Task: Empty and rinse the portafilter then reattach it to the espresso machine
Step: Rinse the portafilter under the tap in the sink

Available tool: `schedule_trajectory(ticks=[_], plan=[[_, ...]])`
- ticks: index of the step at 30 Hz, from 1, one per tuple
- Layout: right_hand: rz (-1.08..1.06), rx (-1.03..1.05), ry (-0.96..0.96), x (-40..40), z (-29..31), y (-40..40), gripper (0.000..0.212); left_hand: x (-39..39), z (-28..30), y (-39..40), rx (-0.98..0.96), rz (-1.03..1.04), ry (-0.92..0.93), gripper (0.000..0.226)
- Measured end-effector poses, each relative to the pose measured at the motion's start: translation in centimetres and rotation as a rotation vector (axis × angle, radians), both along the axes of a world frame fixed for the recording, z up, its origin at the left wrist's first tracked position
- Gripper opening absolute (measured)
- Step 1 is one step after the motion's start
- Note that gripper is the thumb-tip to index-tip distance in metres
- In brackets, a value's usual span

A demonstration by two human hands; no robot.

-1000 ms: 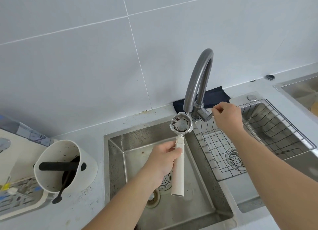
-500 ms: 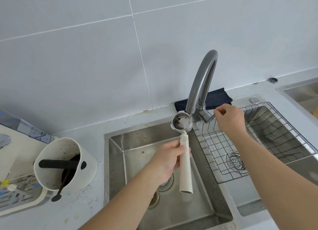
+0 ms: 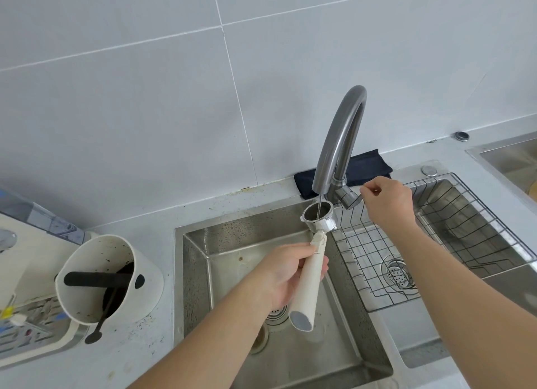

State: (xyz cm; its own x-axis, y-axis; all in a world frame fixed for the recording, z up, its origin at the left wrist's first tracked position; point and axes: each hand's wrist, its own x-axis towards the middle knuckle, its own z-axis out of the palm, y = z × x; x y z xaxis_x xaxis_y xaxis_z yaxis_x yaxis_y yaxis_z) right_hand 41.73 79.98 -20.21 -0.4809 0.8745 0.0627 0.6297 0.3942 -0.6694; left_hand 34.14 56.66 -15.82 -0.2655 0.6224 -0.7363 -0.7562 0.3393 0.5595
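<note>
Water now running into portafilter [image 3: 319, 217] (tilted) — left hand [image 3: 286, 272] gripping handle

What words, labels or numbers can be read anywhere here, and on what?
None can be read.
Portafilter: no marking shows.
Faucet: plain metal, no brand visible.
White cup: no text.
Machine at the left edge: coloured patches, too blurred to tell whether they carry text.

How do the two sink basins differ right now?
The left basin sits under the portafilter and faucet; the right basin doesn't. The right basin holds a wire rack; the left has none. Both are stainless steel with a round drain.
</note>
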Motion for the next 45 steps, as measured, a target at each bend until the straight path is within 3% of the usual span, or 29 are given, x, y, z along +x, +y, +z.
schedule_trajectory(ticks=[4, 10, 15, 18, 31, 38, 45], plan=[[-0.004, 0.008, -0.004, 0.0, 0.0, 0.1, 0.015, -0.9, 0.1, -0.6, -0.075, -0.082, 0.046, 0.026], [-0.004, 0.009, -0.009, 0.0, -0.1, 0.1, 0.014, -2.1, 0.1, -2.2, -0.168, -0.245, 0.414, 0.010], [-0.003, 0.007, -0.003, 0.0, -0.1, 0.1, 0.014, -2.7, -0.6, -3.1, -0.213, -0.321, 0.683, 0.020], [0.003, 0.005, 0.008, 0.0, -0.1, 0.0, 0.014, -2.3, -0.9, -3.2, -0.198, -0.315, 0.749, 0.030], [0.004, 0.005, 0.023, 0.1, -0.1, -0.1, 0.015, -0.5, -2.2, -2.1, 0.027, -0.102, 0.541, 0.031], [0.002, 0.006, 0.018, 0.1, -0.2, 0.1, 0.014, -0.2, -1.9, -1.1, 0.123, -0.052, 0.254, 0.032], [0.004, 0.017, 0.016, 0.1, -0.4, 0.2, 0.014, 0.5, -1.5, -0.9, 0.121, -0.050, 0.162, 0.025]])
